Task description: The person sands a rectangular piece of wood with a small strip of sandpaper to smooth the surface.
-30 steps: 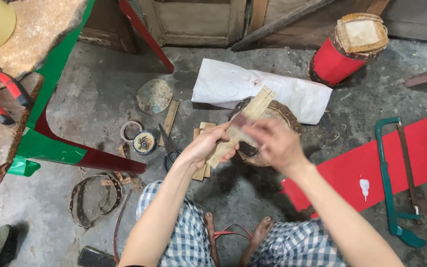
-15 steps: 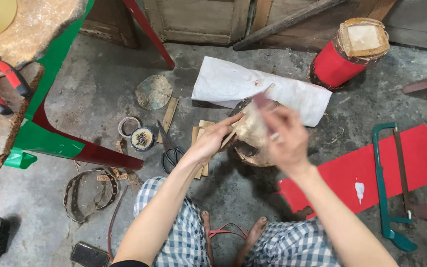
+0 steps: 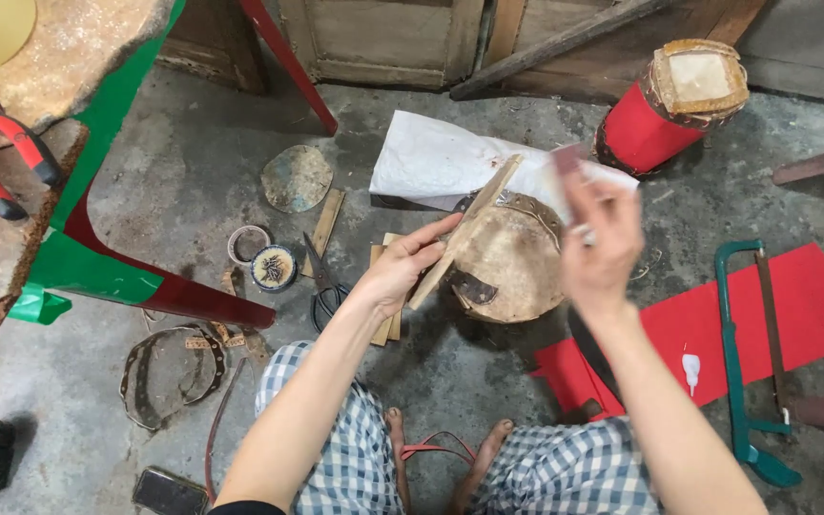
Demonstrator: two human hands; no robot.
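1. Concrete floor (image 3: 193,191) of a cluttered workshop, wooden door panels along the back wall, and you're sitting low with your checked shorts at the bottom of the view.
2. Your left hand (image 3: 398,272) has its fingers pressed around the lower end of a thin wooden strip (image 3: 464,229), which slants up and away from them over the round hide-covered drum frame (image 3: 507,257) just beyond.
3. Your right hand (image 3: 598,238) is raised and blurred. The fingers look pinched on something small and reddish (image 3: 565,157) above them, but I can't tell what it is.
4. Progress-wise I'd guess you're mid-job: the strip isn't fixed to anything yet, and the frame has a strap around its rim and a dark patch.
5. More strips (image 3: 383,296) lie on the floor right under your left fingers, so there's likely more to go.
6. Scissors (image 3: 326,286) and two tape rolls (image 3: 259,257) sit left of those fingers. A green hacksaw (image 3: 741,362) rests on the red sheet (image 3: 813,305) to the right of your right hand, and the red drum (image 3: 669,105) stands beyond it.
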